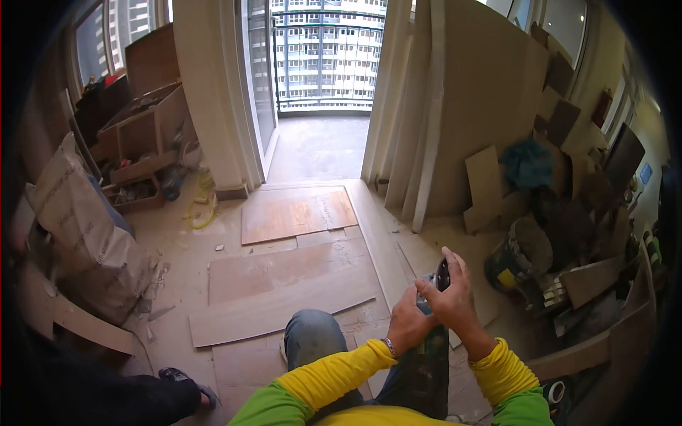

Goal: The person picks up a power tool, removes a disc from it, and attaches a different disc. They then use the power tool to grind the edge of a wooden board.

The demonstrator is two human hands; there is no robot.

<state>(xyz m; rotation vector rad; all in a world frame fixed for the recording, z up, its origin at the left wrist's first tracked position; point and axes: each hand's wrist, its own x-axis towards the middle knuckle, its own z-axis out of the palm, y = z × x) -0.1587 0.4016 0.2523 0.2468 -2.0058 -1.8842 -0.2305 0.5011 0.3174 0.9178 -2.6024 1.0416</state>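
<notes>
A dark green handheld power tool (432, 348) stands between my forearms, its body partly hidden by my hands. At its top a black disc (442, 274) sits on edge, with small holes showing. My left hand (410, 323) is closed round the tool's upper part, just below the disc. With its thumb on the near side and its fingers on the far side, my right hand (457, 298) grips around the disc. The palm side of both hands and the tool's far end are hidden.
Wooden boards (284, 273) lie on the dusty floor before my knee. A white sack (85, 227) leans at the left, near another person's foot (186, 380). A bucket (522, 252) and scrap boards are piled at the right. An open doorway (320, 145) leads to a balcony.
</notes>
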